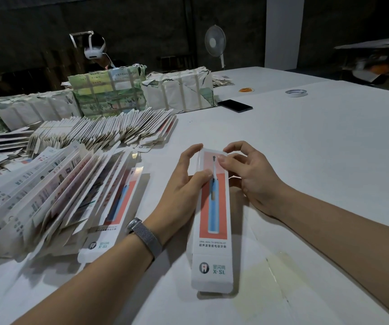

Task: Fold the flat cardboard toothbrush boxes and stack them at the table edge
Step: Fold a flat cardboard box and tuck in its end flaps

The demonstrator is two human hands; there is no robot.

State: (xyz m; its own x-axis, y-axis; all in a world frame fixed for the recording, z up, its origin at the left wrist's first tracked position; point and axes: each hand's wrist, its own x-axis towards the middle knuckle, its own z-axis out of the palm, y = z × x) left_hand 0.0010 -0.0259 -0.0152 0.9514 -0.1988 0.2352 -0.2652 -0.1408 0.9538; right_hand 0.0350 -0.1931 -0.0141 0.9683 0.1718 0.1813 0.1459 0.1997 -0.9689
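A long white toothbrush box (pixel 213 221) with a red panel and a blue toothbrush picture lies on the white table (pixel 317 148), its length running away from me. My left hand (pixel 179 191) grips its left side, thumb on the top face and fingers along the far left edge. My right hand (pixel 249 177) pinches the far right end with thumb and curled fingers. To the left, a slanted row of folded boxes (pixel 55 198) leans on the table. Behind it lies a fanned pile of flat boxes (pixel 109 130).
Wrapped paper bundles (pixel 141 90) stand at the back, a person with a white headset (pixel 95 50) behind them. A black phone (pixel 235 105), a tape roll (pixel 296 92) and an orange object (pixel 246 90) lie farther right. A standing fan (pixel 215 43) is beyond.
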